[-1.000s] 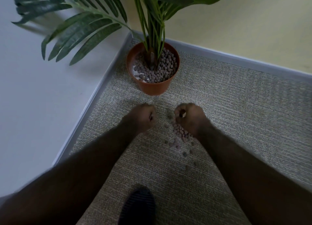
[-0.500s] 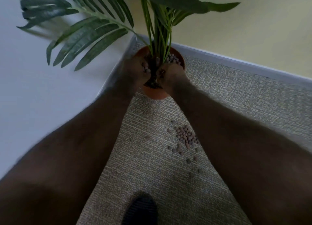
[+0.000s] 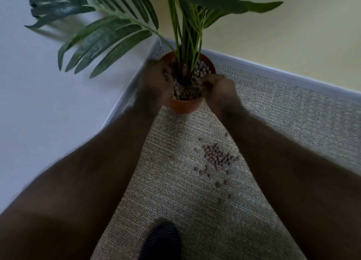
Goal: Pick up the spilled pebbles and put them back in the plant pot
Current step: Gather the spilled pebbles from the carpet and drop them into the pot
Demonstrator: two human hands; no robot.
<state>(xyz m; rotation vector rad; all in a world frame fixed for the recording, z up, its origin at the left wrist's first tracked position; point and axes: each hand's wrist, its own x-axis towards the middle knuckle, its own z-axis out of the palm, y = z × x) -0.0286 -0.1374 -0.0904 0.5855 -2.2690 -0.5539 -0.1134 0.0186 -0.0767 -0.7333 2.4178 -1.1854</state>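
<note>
A terracotta plant pot [image 3: 183, 107] stands in the corner of the carpet, holding a green palm [image 3: 185, 35] and a bed of brown pebbles [image 3: 201, 72]. My left hand [image 3: 156, 82] hovers over the pot's left rim and my right hand [image 3: 218, 86] over its right rim. Both have their fingers curled towards the pebble bed. Both hands are blurred, so I cannot tell what lies inside them. A pile of spilled pebbles [image 3: 216, 158] sits on the carpet between my forearms, with several strays scattered around it.
Grey carpet [image 3: 175, 191] runs up to a grey skirting board [image 3: 273, 72] below a yellow wall, and to a white wall on the left. A dark-socked foot [image 3: 162, 240] rests at the bottom. Palm fronds [image 3: 109, 39] overhang the left side.
Both hands rose from the spilled pile to the pot. Since half a second ago they have spread apart to either rim, uncovering the pebble bed.
</note>
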